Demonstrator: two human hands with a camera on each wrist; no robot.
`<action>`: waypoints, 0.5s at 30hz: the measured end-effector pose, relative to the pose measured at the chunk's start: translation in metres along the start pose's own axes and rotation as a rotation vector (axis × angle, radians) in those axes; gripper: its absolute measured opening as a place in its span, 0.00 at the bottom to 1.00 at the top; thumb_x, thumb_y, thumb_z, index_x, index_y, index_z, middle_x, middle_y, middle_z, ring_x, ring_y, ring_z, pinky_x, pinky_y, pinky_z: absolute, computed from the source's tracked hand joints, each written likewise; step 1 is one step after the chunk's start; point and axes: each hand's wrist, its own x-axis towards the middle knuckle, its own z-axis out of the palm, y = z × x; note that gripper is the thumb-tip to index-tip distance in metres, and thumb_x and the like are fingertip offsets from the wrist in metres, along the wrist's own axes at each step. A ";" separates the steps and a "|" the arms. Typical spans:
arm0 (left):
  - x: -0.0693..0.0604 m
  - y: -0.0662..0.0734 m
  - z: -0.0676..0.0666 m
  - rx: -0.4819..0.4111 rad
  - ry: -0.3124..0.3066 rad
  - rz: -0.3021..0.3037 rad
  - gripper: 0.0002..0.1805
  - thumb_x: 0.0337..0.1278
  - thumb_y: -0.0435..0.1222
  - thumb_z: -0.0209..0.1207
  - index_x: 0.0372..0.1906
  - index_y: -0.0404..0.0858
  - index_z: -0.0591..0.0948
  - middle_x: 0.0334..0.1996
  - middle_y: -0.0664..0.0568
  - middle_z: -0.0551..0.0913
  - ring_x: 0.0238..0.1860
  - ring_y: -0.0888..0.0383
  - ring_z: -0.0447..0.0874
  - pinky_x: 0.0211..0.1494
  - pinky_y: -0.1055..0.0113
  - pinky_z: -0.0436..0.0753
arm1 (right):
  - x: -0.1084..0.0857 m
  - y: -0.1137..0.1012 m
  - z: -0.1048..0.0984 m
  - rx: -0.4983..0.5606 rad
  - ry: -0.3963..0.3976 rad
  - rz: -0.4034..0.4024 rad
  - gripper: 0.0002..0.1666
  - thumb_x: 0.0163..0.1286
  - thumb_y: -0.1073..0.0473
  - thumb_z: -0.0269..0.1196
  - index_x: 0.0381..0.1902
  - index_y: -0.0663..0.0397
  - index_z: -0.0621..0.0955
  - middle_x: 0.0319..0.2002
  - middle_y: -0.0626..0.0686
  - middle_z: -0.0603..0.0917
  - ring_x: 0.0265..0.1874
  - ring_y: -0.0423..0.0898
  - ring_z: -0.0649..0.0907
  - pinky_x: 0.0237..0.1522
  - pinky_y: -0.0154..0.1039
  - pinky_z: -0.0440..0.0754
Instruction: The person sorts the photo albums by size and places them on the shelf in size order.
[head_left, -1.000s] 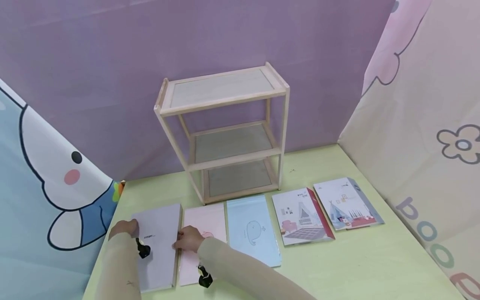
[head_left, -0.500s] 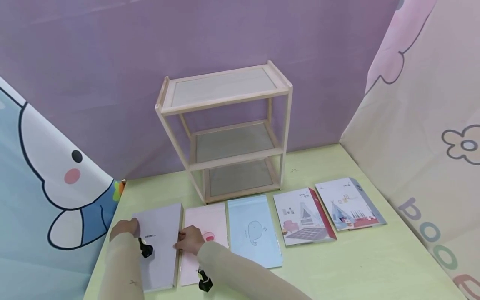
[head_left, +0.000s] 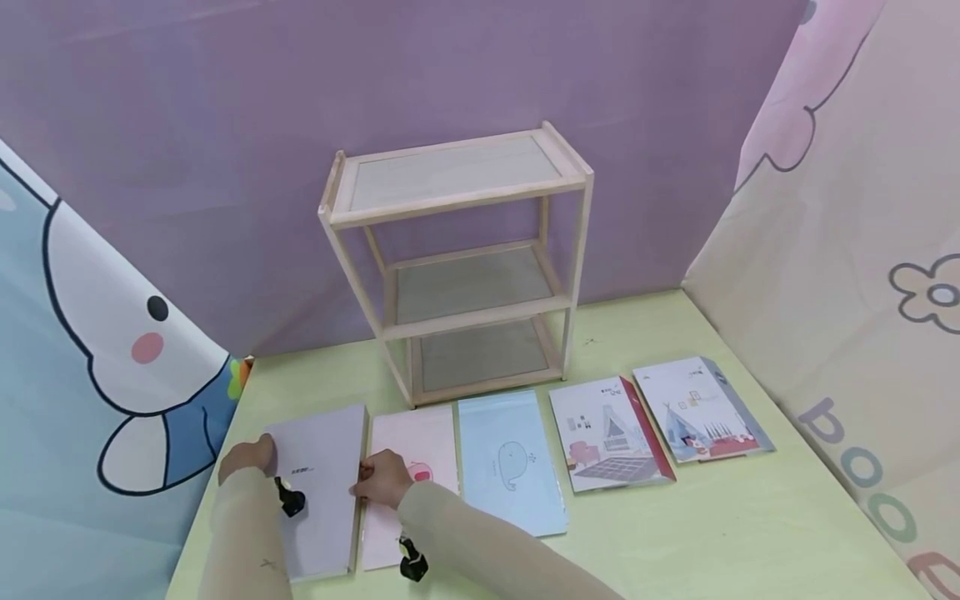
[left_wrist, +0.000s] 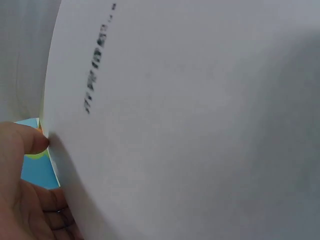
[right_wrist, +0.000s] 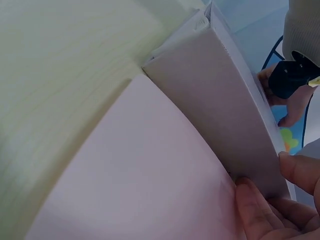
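Note:
A thick pale lilac book (head_left: 322,500) lies at the left of the table, held at both long sides. My left hand (head_left: 247,458) grips its left edge; in the left wrist view, the thumb of that hand (left_wrist: 30,185) touches the edge of the pale cover (left_wrist: 175,125) and the fingers bend beside it. My right hand (head_left: 386,478) grips the opposite side. The right wrist view has this hand (right_wrist: 280,205) with its thumb at the top edge and fingers against the thick side (right_wrist: 220,100). Beneath the right hand is a pink booklet (head_left: 384,533).
A blue whale booklet (head_left: 513,467) lies right of the pink one, then two illustrated booklets, one with a red edge (head_left: 611,437) and one with a grey edge (head_left: 697,408). A three-tier wooden shelf (head_left: 476,322) stands behind, near the purple backdrop (head_left: 450,67).
The head view has shifted slightly, so the shelf and booklets appear a little further right. Both hands keep their places at the thick book.

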 end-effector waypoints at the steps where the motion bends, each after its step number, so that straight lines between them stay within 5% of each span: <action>1: 0.002 -0.001 0.000 -0.017 -0.006 -0.010 0.46 0.62 0.56 0.25 0.59 0.15 0.62 0.57 0.21 0.64 0.55 0.30 0.68 0.59 0.44 0.71 | 0.000 0.000 0.000 0.000 0.000 -0.003 0.04 0.51 0.70 0.70 0.24 0.63 0.83 0.17 0.45 0.77 0.17 0.35 0.73 0.21 0.27 0.74; 8: 0.006 -0.006 0.003 -0.114 -0.016 -0.045 0.48 0.63 0.57 0.19 0.60 0.15 0.61 0.57 0.21 0.63 0.54 0.32 0.67 0.59 0.44 0.69 | 0.000 0.001 0.000 0.005 -0.017 0.017 0.03 0.52 0.70 0.70 0.27 0.64 0.84 0.19 0.46 0.79 0.19 0.35 0.73 0.23 0.27 0.75; 15: -0.006 -0.002 -0.004 -0.146 -0.038 -0.065 0.51 0.61 0.60 0.17 0.62 0.13 0.56 0.58 0.20 0.60 0.57 0.30 0.63 0.61 0.44 0.67 | 0.000 0.000 -0.002 -0.031 -0.028 -0.011 0.05 0.53 0.69 0.70 0.22 0.63 0.82 0.16 0.45 0.77 0.17 0.35 0.72 0.20 0.26 0.72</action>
